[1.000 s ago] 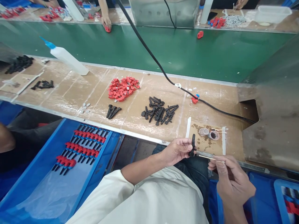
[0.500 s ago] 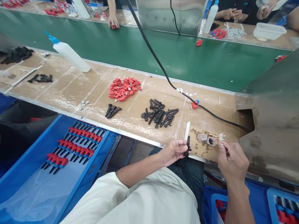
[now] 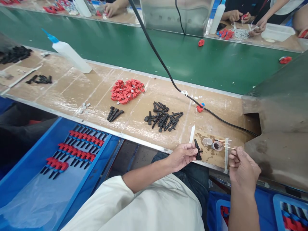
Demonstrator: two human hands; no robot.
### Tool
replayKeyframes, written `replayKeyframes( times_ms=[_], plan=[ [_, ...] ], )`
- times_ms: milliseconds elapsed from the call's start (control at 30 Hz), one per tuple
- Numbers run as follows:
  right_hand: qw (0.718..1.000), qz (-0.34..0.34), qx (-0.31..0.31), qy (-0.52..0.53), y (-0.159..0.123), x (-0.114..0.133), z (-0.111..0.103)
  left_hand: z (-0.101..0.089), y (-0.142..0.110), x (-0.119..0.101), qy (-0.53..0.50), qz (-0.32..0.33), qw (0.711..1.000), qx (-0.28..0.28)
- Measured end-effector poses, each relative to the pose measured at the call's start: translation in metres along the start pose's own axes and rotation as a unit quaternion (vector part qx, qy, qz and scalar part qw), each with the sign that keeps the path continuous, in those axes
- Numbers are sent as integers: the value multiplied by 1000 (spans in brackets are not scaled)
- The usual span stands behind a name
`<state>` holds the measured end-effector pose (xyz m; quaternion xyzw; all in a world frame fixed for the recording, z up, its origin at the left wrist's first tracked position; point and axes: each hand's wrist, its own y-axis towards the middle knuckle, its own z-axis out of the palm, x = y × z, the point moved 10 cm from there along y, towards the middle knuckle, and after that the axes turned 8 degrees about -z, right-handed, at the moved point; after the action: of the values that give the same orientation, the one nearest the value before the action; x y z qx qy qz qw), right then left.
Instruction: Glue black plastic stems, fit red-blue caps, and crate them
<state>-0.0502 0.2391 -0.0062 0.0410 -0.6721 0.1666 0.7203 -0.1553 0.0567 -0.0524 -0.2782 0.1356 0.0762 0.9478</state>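
Note:
My left hand (image 3: 184, 157) pinches a black plastic part (image 3: 197, 149) near the bench's front edge, holding it roughly upright. Between thumb and fingers of my right hand (image 3: 244, 165) is a thin wooden stick (image 3: 230, 147), its far end over a small cup of dark liquid (image 3: 217, 146). Beside that cup stands another small clear cup (image 3: 207, 141). Both are on a stained piece of cardboard (image 3: 204, 155) edged with white tape. A pile of black parts (image 3: 164, 117) lies left of the cups, with a heap of red parts (image 3: 127, 91) beyond.
A black cable (image 3: 166, 69) runs across the bench to a metal housing (image 3: 279, 122) at right. A white bottle (image 3: 72, 57) leans at left. A blue tray (image 3: 79, 179) with rows of assembled parts sits below. Beyond the green conveyor (image 3: 144, 53), other people's hands work.
My right hand has drawn back to the right and down, showing more of the stick. The black part in my left hand has shifted slightly right and tilted. Red pieces on the conveyor moved left.

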Motion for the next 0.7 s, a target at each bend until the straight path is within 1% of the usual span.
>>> replayKeyframes(
  times_ms=[67,133,167,233,333,400,433,500,567,600,633,667,700],
  plan=[
    [998,51,19,35,2,-8,3,0,1,0,-4,0,1000,1],
    [996,67,43,49,3,-12,4,0,1,0,-9,2,1000,3],
    [996,56,55,46,4,-11,4,0,1,0,-11,2,1000,3],
    [998,-1,65,22,3,-5,4,0,1,1,-14,2,1000,2],
    [995,-86,35,-21,-4,6,-2,1,1,1,-15,3,1000,1],
    [995,-96,23,-22,-6,7,-3,2,1,1,-17,4,1000,3],
    [996,-83,30,-11,-5,5,-2,3,1,0,-18,4,1000,3],
    [997,-29,65,29,0,-2,4,5,2,-1,-19,8,1000,1],
    [991,33,104,74,2,-8,9,5,2,-2,-22,13,1000,-1],
    [988,52,117,89,1,-8,11,6,2,-3,-24,15,1000,1],
    [986,57,127,94,-2,-6,11,7,2,-3,-27,14,1000,4],
    [986,48,133,89,-5,-1,11,7,2,-3,-31,12,999,9],
    [987,25,136,76,-11,5,10,8,2,-2,-35,8,999,14]
  ],
)
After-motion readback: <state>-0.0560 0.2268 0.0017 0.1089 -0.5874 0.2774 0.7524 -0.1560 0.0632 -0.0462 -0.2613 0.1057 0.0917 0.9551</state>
